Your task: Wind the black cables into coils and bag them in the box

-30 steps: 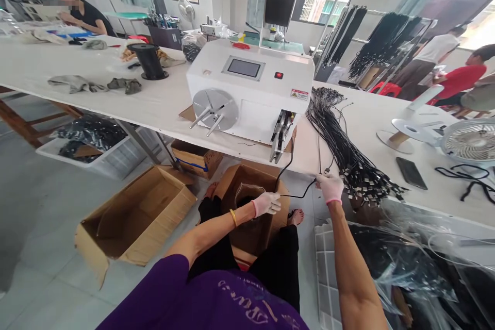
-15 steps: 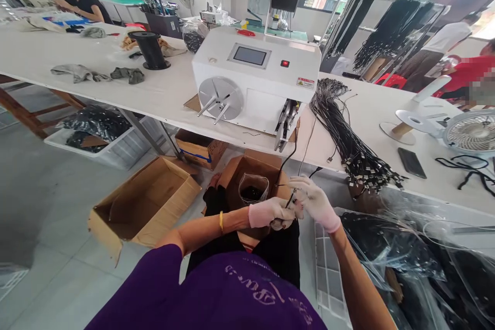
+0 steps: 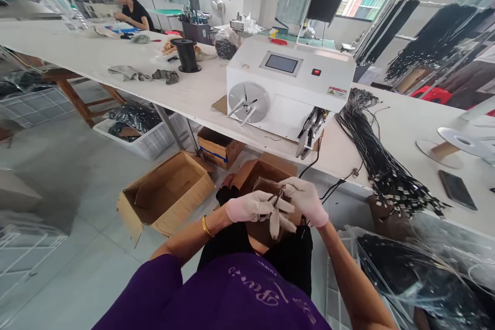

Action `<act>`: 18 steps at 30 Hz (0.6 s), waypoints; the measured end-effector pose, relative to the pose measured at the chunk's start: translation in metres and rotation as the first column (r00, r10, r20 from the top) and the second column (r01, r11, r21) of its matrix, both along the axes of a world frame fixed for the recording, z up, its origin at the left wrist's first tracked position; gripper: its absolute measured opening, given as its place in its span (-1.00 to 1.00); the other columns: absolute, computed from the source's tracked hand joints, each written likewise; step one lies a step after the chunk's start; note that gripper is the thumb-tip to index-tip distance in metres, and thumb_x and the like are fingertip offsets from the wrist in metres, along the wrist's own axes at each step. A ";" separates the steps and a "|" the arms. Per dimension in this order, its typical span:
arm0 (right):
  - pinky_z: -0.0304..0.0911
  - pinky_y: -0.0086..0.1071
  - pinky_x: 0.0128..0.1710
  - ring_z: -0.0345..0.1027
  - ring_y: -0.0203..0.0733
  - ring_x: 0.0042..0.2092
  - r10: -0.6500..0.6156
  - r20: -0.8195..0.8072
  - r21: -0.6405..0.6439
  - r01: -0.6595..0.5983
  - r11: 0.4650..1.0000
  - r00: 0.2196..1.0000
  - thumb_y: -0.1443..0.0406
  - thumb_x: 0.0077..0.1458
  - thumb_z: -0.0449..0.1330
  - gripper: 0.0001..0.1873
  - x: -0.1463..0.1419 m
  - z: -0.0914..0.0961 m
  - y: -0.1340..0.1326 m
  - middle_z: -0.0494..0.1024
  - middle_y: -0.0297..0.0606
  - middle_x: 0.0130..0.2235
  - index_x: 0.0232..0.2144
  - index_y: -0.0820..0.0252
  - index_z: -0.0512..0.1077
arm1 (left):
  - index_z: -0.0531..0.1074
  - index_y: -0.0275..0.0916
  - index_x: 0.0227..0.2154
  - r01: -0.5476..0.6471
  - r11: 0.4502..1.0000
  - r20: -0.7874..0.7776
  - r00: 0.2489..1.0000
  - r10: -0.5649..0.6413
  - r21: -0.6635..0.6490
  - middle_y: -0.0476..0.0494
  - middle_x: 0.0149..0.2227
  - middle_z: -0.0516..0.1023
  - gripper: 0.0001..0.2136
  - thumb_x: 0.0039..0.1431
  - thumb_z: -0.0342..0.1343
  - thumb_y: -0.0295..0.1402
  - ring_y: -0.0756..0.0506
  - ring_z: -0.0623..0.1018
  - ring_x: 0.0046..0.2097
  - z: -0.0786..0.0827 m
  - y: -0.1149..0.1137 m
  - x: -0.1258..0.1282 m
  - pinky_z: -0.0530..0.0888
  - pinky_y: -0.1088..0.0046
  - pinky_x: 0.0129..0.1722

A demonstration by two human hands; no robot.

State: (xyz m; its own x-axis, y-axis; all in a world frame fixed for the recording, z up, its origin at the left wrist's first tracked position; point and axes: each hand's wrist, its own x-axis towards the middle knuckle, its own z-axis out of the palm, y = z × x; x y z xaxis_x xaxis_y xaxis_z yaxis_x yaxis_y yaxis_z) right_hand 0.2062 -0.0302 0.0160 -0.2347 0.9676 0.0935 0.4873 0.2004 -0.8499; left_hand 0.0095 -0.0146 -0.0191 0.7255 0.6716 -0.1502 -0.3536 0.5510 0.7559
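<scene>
Left, farther back: white plastic crate (image 3: 145, 148), rectangular, with glossy black bagged goods (image 3: 133, 116) inside. Left, nearer: long cardboard box (image 3: 181, 211), flaps splayed, matte brown. Beyond, under the table (image 3: 201, 105): smaller cardboard box (image 3: 212, 152) with blue tape band. Near centre: left hand (image 3: 257, 210), knit-gloved, in a pinch on black cable (image 3: 275, 200), lower fingers splayed. Same cable, thin, pliant, partly hidden between both hands, above deep cardboard box (image 3: 276, 163) with clear plastic edge inside. Just right: right hand (image 3: 303, 196), gloved, fingertips closed on same cable. Right, on table: sheaf of black cables (image 3: 371, 139), metal-tipped. Near right: clear plastic bags (image 3: 417, 268), crinkled, with dark contents.
</scene>
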 end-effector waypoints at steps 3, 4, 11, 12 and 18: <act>0.20 -0.43 -0.41 0.28 -0.29 -0.44 0.245 0.048 -0.157 -0.235 0.959 0.968 0.10 0.12 0.10 -0.66 -0.002 -0.018 -0.013 0.47 -0.35 -0.48 -0.52 0.19 0.48 | 0.32 -0.34 0.13 -0.193 0.962 0.092 0.980 0.178 0.195 -0.21 -0.45 0.57 -0.33 0.01 0.22 -0.04 -0.27 0.53 -0.05 0.015 0.005 -0.009 0.37 0.29 -0.08; 0.17 -0.44 -0.44 0.24 -0.31 -0.47 0.301 0.079 -0.199 -0.281 0.939 0.950 0.09 0.13 0.11 -0.65 0.000 -0.019 -0.018 0.44 -0.38 -0.52 -0.54 0.19 0.46 | 0.30 -0.30 0.14 -0.252 0.927 0.079 0.968 0.239 0.279 -0.21 -0.39 0.58 -0.36 0.06 0.18 -0.05 -0.23 0.51 -0.01 0.016 0.009 -0.011 0.34 0.30 -0.01; 0.21 -0.42 -0.36 0.30 -0.24 -0.36 0.120 -0.093 -0.178 -0.135 0.975 0.988 0.04 0.13 0.10 -0.62 0.017 -0.013 -0.025 0.49 -0.30 -0.42 -0.40 0.21 0.50 | 0.40 -0.34 0.04 0.212 0.938 -0.125 0.975 -0.183 0.274 -0.26 -0.34 0.59 -0.38 0.00 0.21 -0.01 -0.18 0.57 -0.22 0.003 -0.008 0.011 0.41 0.36 -0.19; 0.20 -0.42 -0.40 0.28 -0.26 -0.40 0.130 -0.122 -0.212 -0.154 0.965 0.984 0.02 0.13 0.08 -0.59 0.016 -0.017 -0.024 0.46 -0.30 -0.46 -0.40 0.23 0.50 | 0.37 -0.35 0.08 0.120 0.957 -0.058 0.992 -0.109 0.264 -0.26 -0.36 0.58 -0.36 0.02 0.17 0.01 -0.19 0.57 -0.23 0.006 -0.008 0.014 0.41 0.36 -0.20; 0.17 -0.45 -0.45 0.22 -0.32 -0.45 0.092 -0.035 -0.242 -0.098 0.965 0.995 0.05 0.08 0.14 -0.66 0.026 -0.022 0.000 0.45 -0.34 -0.46 -0.38 0.19 0.51 | 0.35 -0.30 0.10 0.016 0.916 -0.211 0.975 0.076 0.402 -0.14 -0.41 0.59 -0.44 0.04 0.22 -0.16 -0.14 0.54 -0.12 0.005 0.015 0.011 0.33 0.33 0.01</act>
